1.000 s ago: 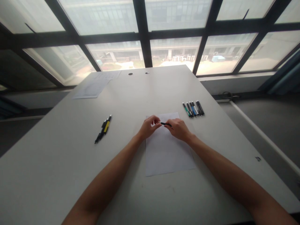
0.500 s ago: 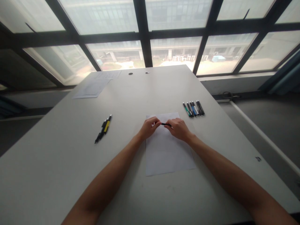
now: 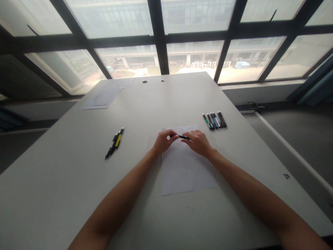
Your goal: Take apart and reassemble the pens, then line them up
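Between both hands a slim black pen (image 3: 183, 137) is held roughly level, over the upper part of a white sheet of paper (image 3: 186, 173). My left hand (image 3: 165, 140) pinches its left end with thumb and fingertips. Closed round the right end is my right hand (image 3: 198, 141), whose fingers hide part of the barrel. The paper lies flat on the table under both hands.
Right of the paper, several pens (image 3: 215, 121) lie side by side in a row. To the left is a small bunch of black pens with a yellow one (image 3: 118, 141). Printed sheets (image 3: 101, 98) rest at the white table's (image 3: 177, 97) far left, near the windows.
Slightly more of the pen shows between the hands, and my right thumb has shifted a little. Both hands keep their hold, and everything else stays in place.
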Action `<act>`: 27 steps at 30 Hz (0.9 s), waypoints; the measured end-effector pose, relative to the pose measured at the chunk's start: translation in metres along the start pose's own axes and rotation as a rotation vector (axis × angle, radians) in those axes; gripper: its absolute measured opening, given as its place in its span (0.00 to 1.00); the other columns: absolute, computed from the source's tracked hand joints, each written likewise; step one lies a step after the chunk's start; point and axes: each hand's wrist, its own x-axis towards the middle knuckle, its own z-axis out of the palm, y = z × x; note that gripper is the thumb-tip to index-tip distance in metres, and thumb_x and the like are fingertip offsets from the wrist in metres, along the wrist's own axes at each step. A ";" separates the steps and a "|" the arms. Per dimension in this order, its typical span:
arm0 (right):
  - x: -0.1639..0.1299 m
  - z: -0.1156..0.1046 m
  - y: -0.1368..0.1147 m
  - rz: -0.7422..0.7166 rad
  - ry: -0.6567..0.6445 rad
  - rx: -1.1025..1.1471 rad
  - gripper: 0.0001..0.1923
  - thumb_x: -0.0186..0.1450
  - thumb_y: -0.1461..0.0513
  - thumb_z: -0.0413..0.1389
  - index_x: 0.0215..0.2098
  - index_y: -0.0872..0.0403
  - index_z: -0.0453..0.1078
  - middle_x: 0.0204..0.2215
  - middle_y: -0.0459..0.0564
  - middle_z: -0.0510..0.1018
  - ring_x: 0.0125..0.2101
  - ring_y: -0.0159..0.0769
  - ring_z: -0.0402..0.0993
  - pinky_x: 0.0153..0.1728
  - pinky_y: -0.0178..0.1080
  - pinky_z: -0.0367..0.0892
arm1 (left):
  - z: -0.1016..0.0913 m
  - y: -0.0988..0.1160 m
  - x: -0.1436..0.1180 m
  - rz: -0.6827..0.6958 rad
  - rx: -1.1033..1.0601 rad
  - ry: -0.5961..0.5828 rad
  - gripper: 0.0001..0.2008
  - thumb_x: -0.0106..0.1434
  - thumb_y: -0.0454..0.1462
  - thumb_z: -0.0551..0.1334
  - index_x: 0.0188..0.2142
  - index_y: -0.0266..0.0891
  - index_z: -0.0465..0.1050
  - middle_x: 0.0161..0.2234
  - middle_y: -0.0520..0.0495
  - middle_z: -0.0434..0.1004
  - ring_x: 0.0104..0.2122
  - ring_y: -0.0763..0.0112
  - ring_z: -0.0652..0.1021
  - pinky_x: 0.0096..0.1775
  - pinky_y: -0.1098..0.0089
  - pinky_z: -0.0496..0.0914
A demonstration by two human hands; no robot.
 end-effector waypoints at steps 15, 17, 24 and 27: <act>0.001 -0.003 0.002 0.043 -0.018 -0.010 0.14 0.74 0.59 0.49 0.35 0.54 0.73 0.30 0.51 0.82 0.33 0.38 0.75 0.42 0.39 0.56 | 0.000 -0.009 -0.003 -0.002 -0.168 0.093 0.09 0.58 0.42 0.70 0.33 0.39 0.79 0.32 0.46 0.82 0.33 0.67 0.79 0.39 0.65 0.72; 0.001 -0.004 0.002 0.047 0.017 0.015 0.11 0.72 0.56 0.53 0.42 0.54 0.72 0.32 0.51 0.82 0.35 0.39 0.76 0.44 0.39 0.56 | 0.000 -0.009 -0.002 -0.011 -0.166 0.112 0.10 0.59 0.43 0.70 0.34 0.39 0.79 0.31 0.46 0.82 0.32 0.67 0.79 0.38 0.66 0.72; 0.001 -0.005 0.000 0.026 0.033 -0.025 0.12 0.72 0.56 0.54 0.34 0.54 0.72 0.29 0.50 0.81 0.33 0.38 0.75 0.43 0.39 0.55 | 0.001 -0.013 -0.003 -0.020 -0.200 0.101 0.11 0.57 0.44 0.71 0.33 0.39 0.80 0.32 0.45 0.83 0.33 0.66 0.80 0.38 0.65 0.73; 0.001 -0.002 0.002 0.011 -0.017 -0.062 0.14 0.73 0.57 0.51 0.34 0.54 0.73 0.28 0.51 0.81 0.31 0.37 0.74 0.41 0.39 0.55 | 0.000 -0.011 -0.003 -0.015 -0.175 0.089 0.10 0.58 0.44 0.71 0.33 0.39 0.80 0.32 0.46 0.83 0.33 0.66 0.80 0.39 0.65 0.74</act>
